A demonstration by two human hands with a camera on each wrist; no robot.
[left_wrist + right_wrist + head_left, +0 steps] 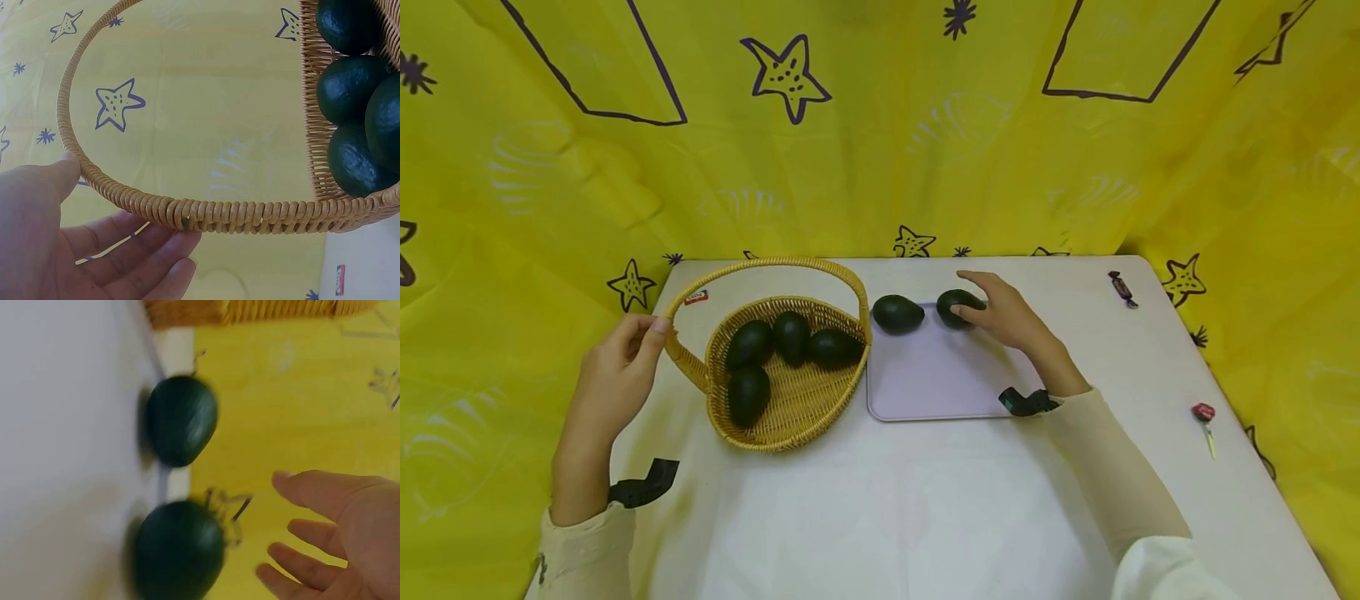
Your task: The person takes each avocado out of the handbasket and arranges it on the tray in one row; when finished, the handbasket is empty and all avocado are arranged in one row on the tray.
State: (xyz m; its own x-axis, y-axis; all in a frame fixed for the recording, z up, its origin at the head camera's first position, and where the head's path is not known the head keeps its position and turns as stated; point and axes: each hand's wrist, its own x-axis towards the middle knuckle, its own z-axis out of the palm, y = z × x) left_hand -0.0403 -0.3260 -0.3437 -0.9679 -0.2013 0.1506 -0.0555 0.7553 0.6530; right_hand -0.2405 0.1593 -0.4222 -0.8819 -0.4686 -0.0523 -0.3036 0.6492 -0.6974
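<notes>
My left hand (pixel 617 371) pinches the arched handle (pixel 144 203) of a yellow wicker basket (pixel 797 396), thumb on one side and fingers on the other. Several dark green avocados (pixel 748 396) lie in the basket, mostly along its left and far sides. On the far edge of a pale lilac tray (pixel 940 375) are two more avocados, one on the left (pixel 898 314) and one on the right (pixel 950 309). Over the right one hovers my right hand (pixel 1011 317); the right wrist view shows its fingers spread and apart from that avocado (pixel 181 553).
The tray stands against the basket's right side on a white table (pixel 880 517). A dark wrapped candy (pixel 1122 289) lies at the far right, a red lollipop (pixel 1204 412) nearer. Behind the basket is a small red-and-white wrapper (pixel 696 297). Yellow patterned cloth (pixel 865 167) surrounds the table.
</notes>
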